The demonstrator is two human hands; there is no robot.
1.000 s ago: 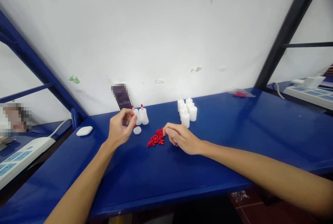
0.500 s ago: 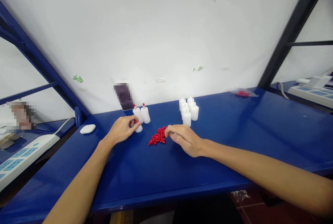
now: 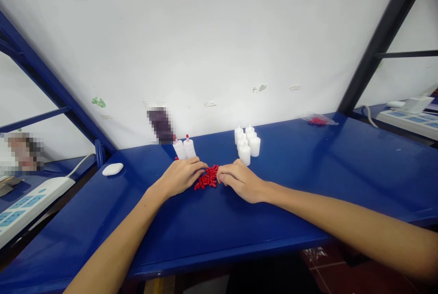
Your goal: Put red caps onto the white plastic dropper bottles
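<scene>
A heap of small red caps (image 3: 207, 178) lies on the blue table between my hands. My left hand (image 3: 181, 176) reaches over its left side, fingers stretched out and thumb apart, with nothing visible in them. At the heap's right edge my right hand (image 3: 242, 182) is closed, its fingertips curled together; whatever they may hold is hidden. Two white bottles with red tips (image 3: 185, 149) stand upright behind my left hand. A third red tip (image 3: 176, 158) peeks out above that hand, its bottle hidden. Several white bottles without red tips (image 3: 244, 153) stand grouped behind my right hand.
A phone-like dark object (image 3: 160, 125), blurred out, leans against the wall. A white rounded case (image 3: 112, 169) lies at the left. Toward the back right rests a clear bag of red pieces (image 3: 318, 121). Power strips (image 3: 30, 205) and metal frame posts flank the blue table (image 3: 219, 234).
My left hand has let go of the third red-tipped bottle and moved right to the red caps. My right hand stays at the heap, its fingers slightly more curled.
</scene>
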